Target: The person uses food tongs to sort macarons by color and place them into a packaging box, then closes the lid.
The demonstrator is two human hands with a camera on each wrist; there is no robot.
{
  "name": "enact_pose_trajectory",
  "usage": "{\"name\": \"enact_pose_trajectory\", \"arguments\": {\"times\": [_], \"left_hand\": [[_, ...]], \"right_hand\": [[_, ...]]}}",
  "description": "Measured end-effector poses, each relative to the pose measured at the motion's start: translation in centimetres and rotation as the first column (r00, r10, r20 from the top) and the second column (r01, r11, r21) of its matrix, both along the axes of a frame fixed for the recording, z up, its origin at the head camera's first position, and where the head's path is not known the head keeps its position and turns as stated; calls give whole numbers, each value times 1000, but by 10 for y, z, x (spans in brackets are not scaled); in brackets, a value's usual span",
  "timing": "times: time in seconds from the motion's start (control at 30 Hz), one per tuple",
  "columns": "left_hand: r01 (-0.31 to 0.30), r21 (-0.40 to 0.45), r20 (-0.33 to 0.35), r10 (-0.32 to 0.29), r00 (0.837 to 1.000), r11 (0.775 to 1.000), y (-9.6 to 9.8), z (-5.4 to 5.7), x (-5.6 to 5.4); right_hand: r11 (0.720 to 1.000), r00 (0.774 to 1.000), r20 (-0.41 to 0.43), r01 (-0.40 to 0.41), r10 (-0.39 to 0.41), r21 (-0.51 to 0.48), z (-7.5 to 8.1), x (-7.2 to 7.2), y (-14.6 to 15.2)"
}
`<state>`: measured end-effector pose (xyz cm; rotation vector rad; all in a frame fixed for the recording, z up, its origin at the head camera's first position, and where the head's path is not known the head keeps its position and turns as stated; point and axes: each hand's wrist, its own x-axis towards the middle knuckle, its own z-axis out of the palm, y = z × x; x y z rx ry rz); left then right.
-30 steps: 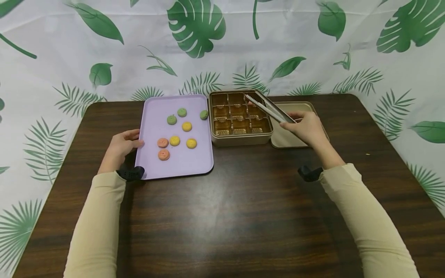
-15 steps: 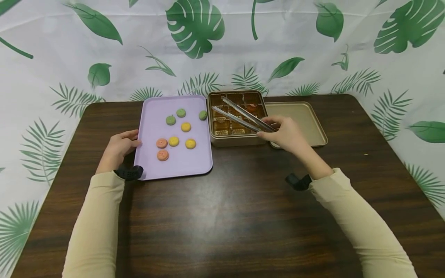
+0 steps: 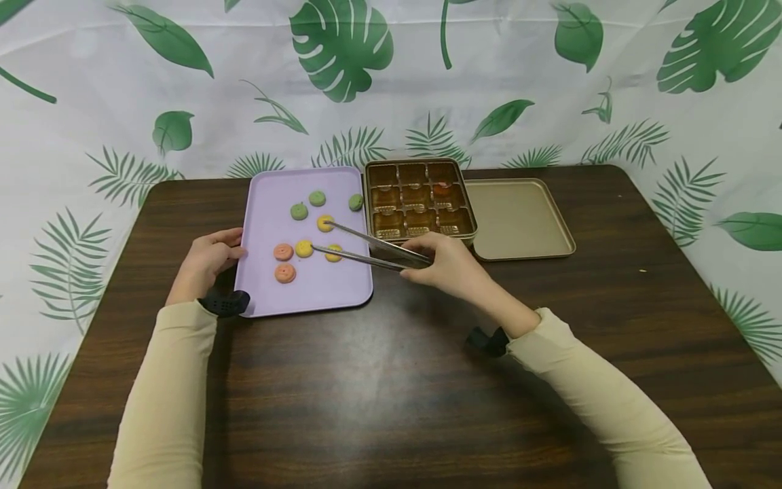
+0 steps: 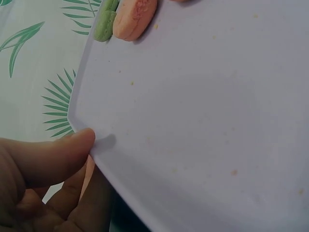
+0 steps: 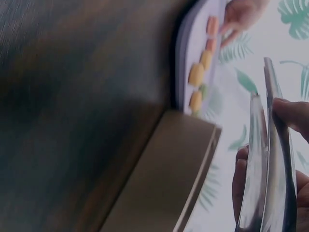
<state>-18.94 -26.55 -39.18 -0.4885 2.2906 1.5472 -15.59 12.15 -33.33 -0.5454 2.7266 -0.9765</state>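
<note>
My left hand (image 3: 208, 261) pinches the left edge of a lilac tray (image 3: 330, 292); in the left wrist view its thumb (image 4: 79, 142) lies over the rim with fingers below. Several green macarons (image 3: 299, 211), yellow macarons (image 3: 304, 248) and pinkish-orange macarons (image 3: 284, 273) lie on the tray. Metal tongs (image 3: 381, 246) are held in my right hand (image 3: 449, 268), in front of the gold box. Their arms are spread and reach over the tray, the tips at two yellow macarons; I cannot tell whether they touch. Nothing is between the tips.
Right of the tray stands a gold box (image 3: 468, 200) with a brown compartmented insert. A reddish macaron (image 3: 442, 189) sits in its middle right compartment. Beside the box lies a gold lid (image 3: 519, 217). A leaf-print cloth (image 3: 421, 88) hangs behind the dark wooden table (image 3: 379, 380).
My right hand has carried the tongs leftward from over the box to the tray. The reddish macaron in the box has come into clear sight. My left hand stays at the tray's edge.
</note>
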Motion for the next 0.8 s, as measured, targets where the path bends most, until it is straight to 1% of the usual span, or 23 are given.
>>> {"name": "enact_pose_trajectory", "arguments": {"times": [0.13,0.4,0.53,0.8], "left_hand": [[2,-18,-7,-2,1000,1000,0,1,0],[-18,-48,-24,17,1000,999,0,0,-1],[-28,-49,-26,27,999,998,1,0,-1],[-37,-71,-11,36,999,997,2,1,-1]], "right_hand": [[999,999,-13,-46,46,-2,-7,5,-12],[994,994,14,-105,104,31,-27,7,-32],[992,993,18,-118,117,45,-35,7,-40],[993,993,38,-111,109,47,-44,3,-51]]}}
